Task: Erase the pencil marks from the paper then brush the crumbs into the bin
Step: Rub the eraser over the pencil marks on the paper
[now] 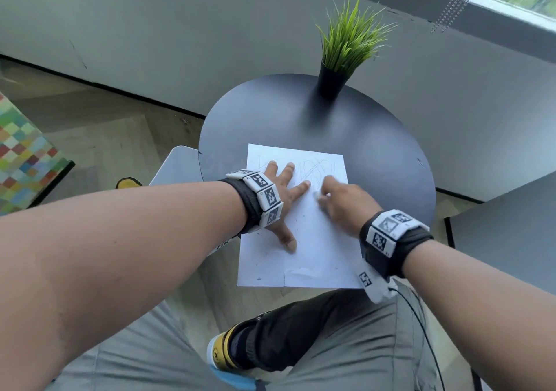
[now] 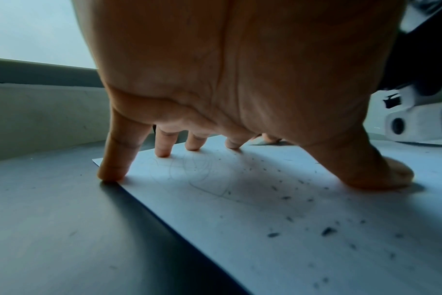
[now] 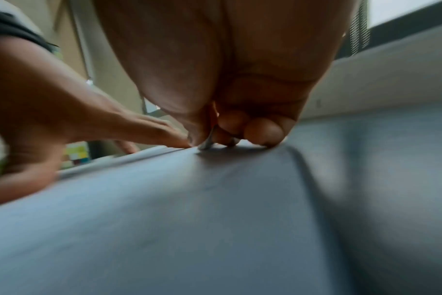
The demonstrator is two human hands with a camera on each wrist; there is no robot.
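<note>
A white sheet of paper (image 1: 313, 240) lies on the round dark table (image 1: 270, 113), its near part hanging over the table's front edge. Faint pencil scribbles (image 1: 313, 168) cover its far half, and dark eraser crumbs (image 2: 328, 230) are scattered over it. My left hand (image 1: 284, 193) lies spread on the paper's left side, its straight fingers (image 2: 164, 147) pressing down on the sheet. My right hand (image 1: 337, 196) pinches a small pale eraser (image 3: 206, 144) against the paper beside the left index fingertip. The right wrist view is blurred.
A potted green grass plant (image 1: 346, 47) stands at the table's far edge. A white bin (image 1: 177, 165) sits on the floor left of the table. A second grey surface (image 1: 508, 234) lies to the right, and my knees are under the paper.
</note>
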